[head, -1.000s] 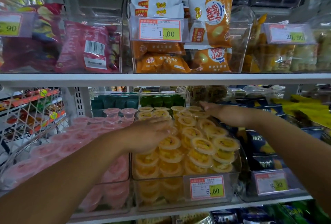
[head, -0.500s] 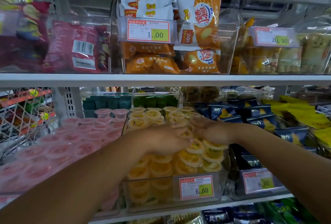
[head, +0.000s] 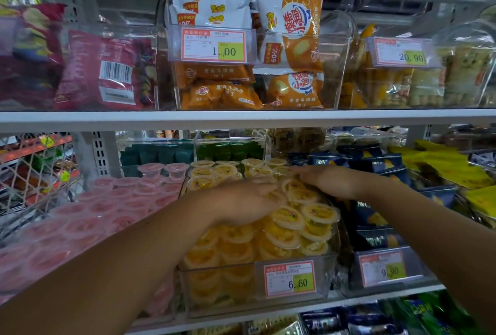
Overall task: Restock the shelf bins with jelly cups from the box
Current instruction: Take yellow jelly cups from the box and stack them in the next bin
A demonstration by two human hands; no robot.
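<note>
Right at the front edge of the lower shelf sits the clear bin (head: 220, 289) with a 6.60 price tag (head: 291, 278) clipped to its front wall. It's heaped with yellow jelly cups (head: 287, 238), piled well above the rim.

Both forearms reach in over the pile. The left hand (head: 241, 200) lies palm down on the cups in the middle of the heap, fingers loosely spread and pressing on the lids, not wrapped round any cup. The right hand (head: 330, 181) is flat too, fingers straight and pointing left, resting on the cups toward the back right.

A second ago the two hands were well apart, left at the bin's left side and right at the far corner. Now they've come together over the middle, fingertips nearly meeting.

Just left of the bin, pink jelly cups (head: 88, 222) fill the neighbouring bin. On the right are blue packets (head: 375, 163), and green packs (head: 228, 151) stand behind.

Up on the next shelf, orange snack bags (head: 220, 93) sit behind a 1.00 tag (head: 213, 45).
</note>
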